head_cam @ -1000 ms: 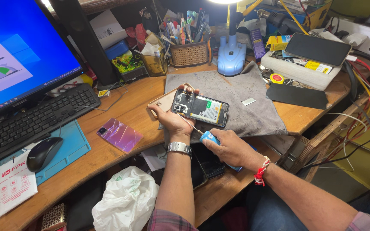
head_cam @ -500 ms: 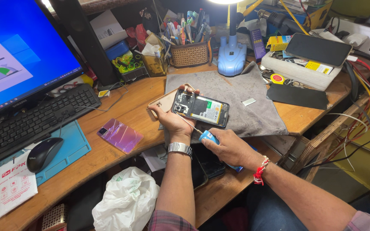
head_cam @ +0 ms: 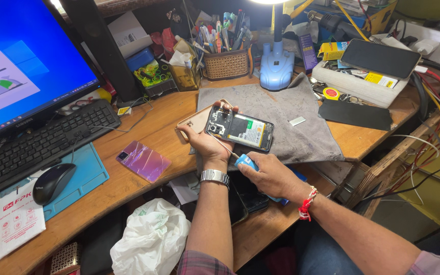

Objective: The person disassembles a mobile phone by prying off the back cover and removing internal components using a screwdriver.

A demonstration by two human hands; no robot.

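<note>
a person's left hand [head_cam: 205, 145] grips a phone [head_cam: 239, 129] with its back cover already off, holding it over the front edge of a grey cloth [head_cam: 281, 119] near the middle of the wooden surface [head_cam: 143, 133]. the right hand [head_cam: 270, 175] is closed around a blue-handled screwdriver [head_cam: 244, 161] whose thin tip reaches the phone's camera end. the battery and inner parts are exposed and still in place, so the work looks partway through, and a gold back cover [head_cam: 195, 120] lies just behind the phone.

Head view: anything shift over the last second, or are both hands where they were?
Nothing visibly changed. The left hand holds the opened phone over the grey cloth as before, and the right hand keeps the blue-handled screwdriver at its lower edge.
</note>
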